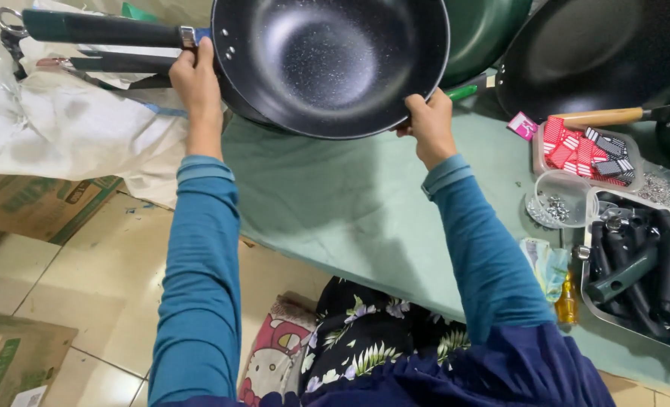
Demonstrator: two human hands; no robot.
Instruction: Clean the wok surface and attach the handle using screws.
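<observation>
Two hands hold one black speckled wok [327,64] over the far edge of a green-covered table [350,211]. Left hand [197,87] is closed round the wok where its dark green handle [97,28] joins the bowl, thumb against the rim by the rivets. Right hand [428,124] is closed on the near right rim, fingers curled under and out of sight, thumb on top. Wok is tilted so its inside faces the camera; it sits above a stack of further pans, whose handles [116,64] run left beneath its own. Another dark pan [599,53] with a wooden handle [599,117] lies at far right. Right of the hands, on the table: a clear rectangular tub [587,151] of small red and black striped labels, with one pink tag [522,125] just beside it; a round clear cup [559,200] of small metal fittings; a metal tray [640,275] of loose dark handles; a small amber bottle [567,301] at the near edge. Left of the wok, a white sack [64,128] rests over flattened brown cardboard boxes [41,203] with green print, on a tiled floor [109,279]; one more box [11,362] lies at near left.
</observation>
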